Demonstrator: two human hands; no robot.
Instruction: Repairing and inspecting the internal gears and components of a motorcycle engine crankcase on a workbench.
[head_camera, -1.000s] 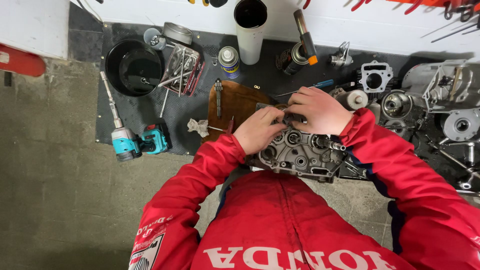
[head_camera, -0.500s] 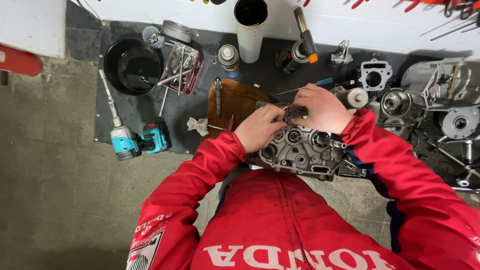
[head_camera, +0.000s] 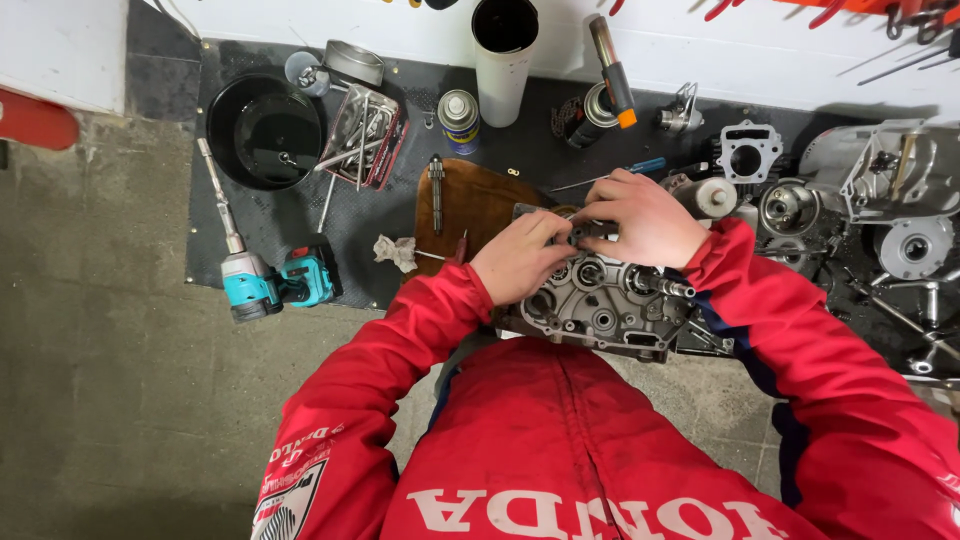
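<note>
**Grey metal case under two bare hands**

Grey cast metal, an engine case half (head_camera: 600, 305), lay on the black rubber mat (head_camera: 300, 215) just in front of the person's red jacket, partly over the near edge of a brown wooden board (head_camera: 475, 205). Both hands met at the far rim of the case. The left hand (head_camera: 522, 258) rested on the case's left part, fingers curled inward toward a small dark part (head_camera: 588, 231) at the far edge. The right hand (head_camera: 645, 218) came in from the right, fingers closed around that same dark part, thumb pressed near the left fingertips. How firmly either hand gripped it could not be told, since the fingers hid most of it.

To the left on the mat lay a teal cordless driver (head_camera: 275, 280) with a long bit, and beside the board a crumpled rag (head_camera: 396, 252). Farther off stood a black round pan (head_camera: 262, 130), a tray of tools (head_camera: 365, 135), a spray can (head_camera: 458, 118) and a white tube (head_camera: 503, 45). More engine parts (head_camera: 880, 200) lay to the right.
</note>
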